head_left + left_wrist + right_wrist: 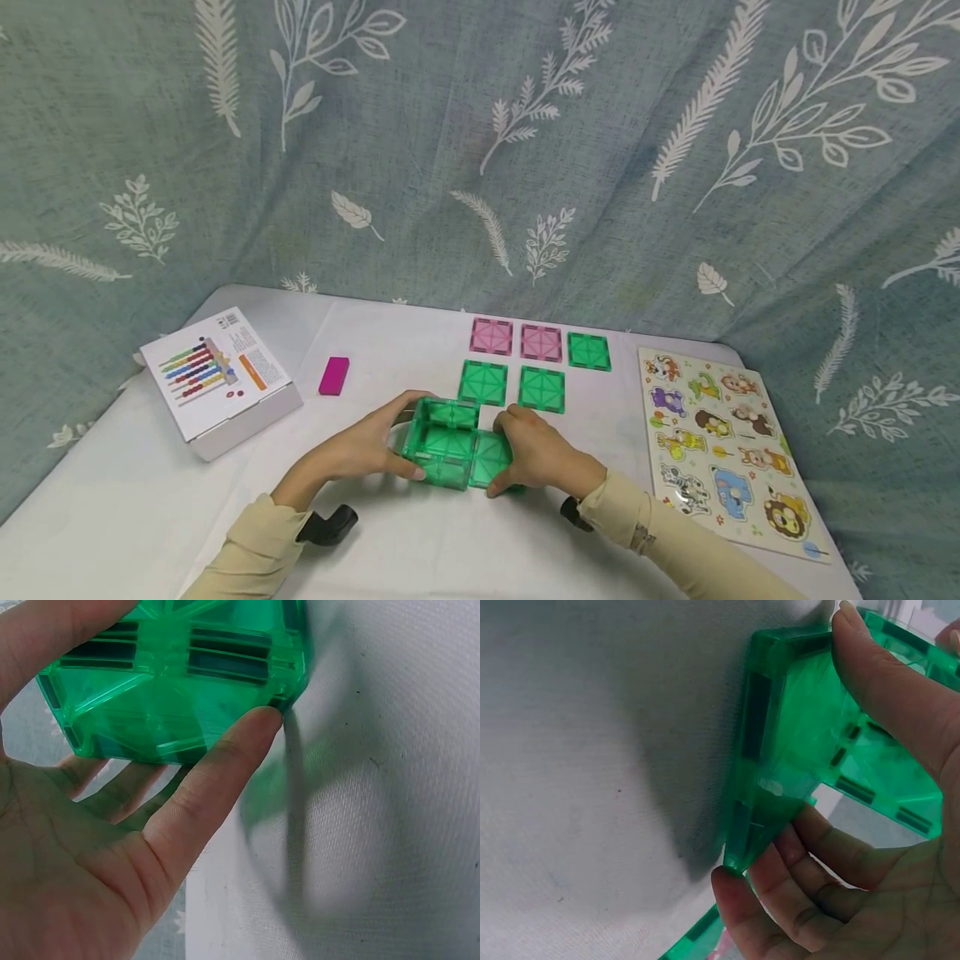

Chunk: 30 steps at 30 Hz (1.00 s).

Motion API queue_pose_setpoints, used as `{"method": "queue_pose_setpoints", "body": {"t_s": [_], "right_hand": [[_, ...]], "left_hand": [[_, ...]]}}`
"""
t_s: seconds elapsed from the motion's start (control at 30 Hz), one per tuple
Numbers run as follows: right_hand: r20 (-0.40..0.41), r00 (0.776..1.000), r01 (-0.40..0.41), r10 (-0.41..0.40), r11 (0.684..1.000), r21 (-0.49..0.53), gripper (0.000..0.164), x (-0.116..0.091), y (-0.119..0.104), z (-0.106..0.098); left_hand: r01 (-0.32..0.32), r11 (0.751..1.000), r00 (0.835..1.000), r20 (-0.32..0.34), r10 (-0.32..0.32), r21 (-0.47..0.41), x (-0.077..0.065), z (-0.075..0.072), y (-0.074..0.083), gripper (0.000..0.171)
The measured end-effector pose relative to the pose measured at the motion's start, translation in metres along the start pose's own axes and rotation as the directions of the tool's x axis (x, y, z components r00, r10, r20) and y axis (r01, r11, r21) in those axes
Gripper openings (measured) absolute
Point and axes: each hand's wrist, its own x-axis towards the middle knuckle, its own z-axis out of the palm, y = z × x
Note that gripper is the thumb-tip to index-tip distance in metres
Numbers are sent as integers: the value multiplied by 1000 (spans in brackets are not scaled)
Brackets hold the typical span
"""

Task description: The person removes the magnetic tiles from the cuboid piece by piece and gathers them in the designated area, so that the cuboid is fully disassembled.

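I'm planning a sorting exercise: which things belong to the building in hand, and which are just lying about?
Job: green box; held tile; probably loose green tiles and pink tiles.

Lying about, it seems: white box; magenta block; animal puzzle.

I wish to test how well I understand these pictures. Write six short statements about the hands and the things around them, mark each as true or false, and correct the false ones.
1. The right hand holds nothing. False: it holds a green tile.
2. The left hand grips a green box. True.
3. Two pink tiles lie side by side. True.
4. The magenta block lies on the carton. False: it lies on the table, apart from the carton.
5. The green box is covered on top. False: its top is open.
6. The animal board lies to the right of both hands. True.
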Motion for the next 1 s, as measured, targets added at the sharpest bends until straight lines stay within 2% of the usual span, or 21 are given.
{"method": "queue_pose_setpoints", "body": {"t_s": [0.43, 0.6, 0.8, 1.0], "right_hand": [[18, 1000, -20, 18, 996, 90, 78, -1, 2, 1], [23, 1000, 9, -14, 974, 224, 60, -4, 9, -4], [13, 999, 43, -51, 933, 358, 41, -10, 20, -10], [-13, 991, 127, -134, 904, 408, 28, -18, 37, -20]], "left_hand": [[9, 1000, 1000, 2, -9, 8, 1, 0, 1, 95], [13, 1000, 1000, 2, -13, 12, 1, 1, 2, 96], [17, 1000, 1000, -6, -17, 15, 0, 1, 4, 96], [29, 999, 1000, -9, -29, 25, -1, 1, 5, 96]]}}
